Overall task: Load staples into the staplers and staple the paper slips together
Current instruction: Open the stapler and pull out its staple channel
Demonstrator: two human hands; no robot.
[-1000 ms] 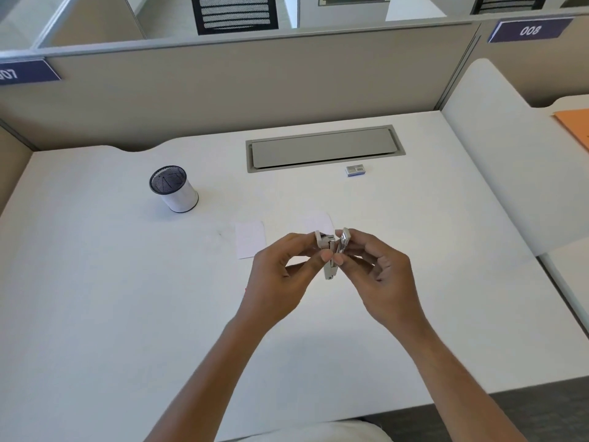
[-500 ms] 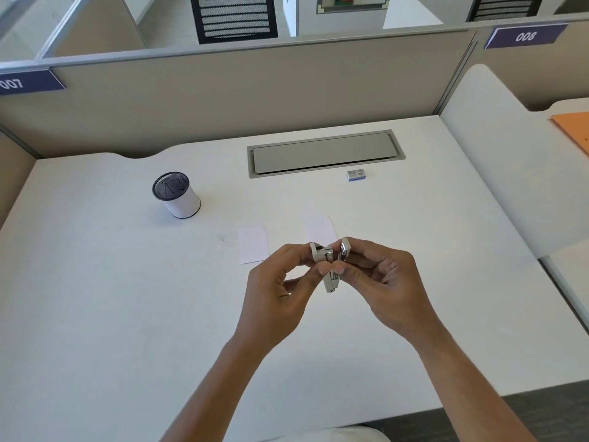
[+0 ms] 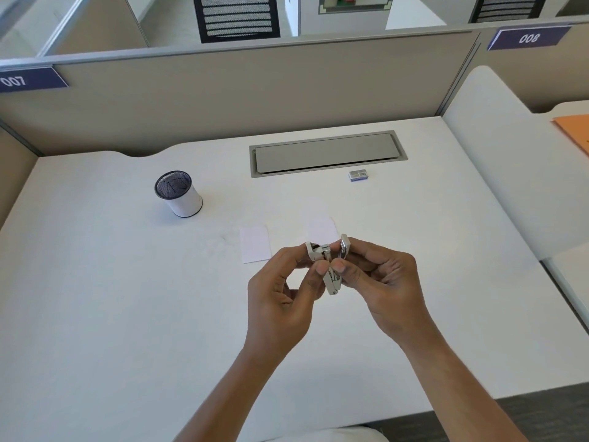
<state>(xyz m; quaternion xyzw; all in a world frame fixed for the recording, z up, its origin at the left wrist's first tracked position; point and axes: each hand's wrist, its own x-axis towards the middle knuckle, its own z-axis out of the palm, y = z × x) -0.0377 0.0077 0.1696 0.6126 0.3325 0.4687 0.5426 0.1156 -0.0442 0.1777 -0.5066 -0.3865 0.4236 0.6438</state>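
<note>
Holding small metal stapler (image 3: 328, 266) above tabletop (image 3: 127, 314): our left hand (image 3: 280, 301) and right hand (image 3: 382, 288) both pinch it, grip closed; stapler hinged open.

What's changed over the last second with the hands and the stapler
Very little. Both hands, left hand and right hand, keep gripping the opened stapler above the desk; the fingers shift only slightly. Nothing was picked up or released. The paper slips, staple box and pen cup stayed put.
</note>
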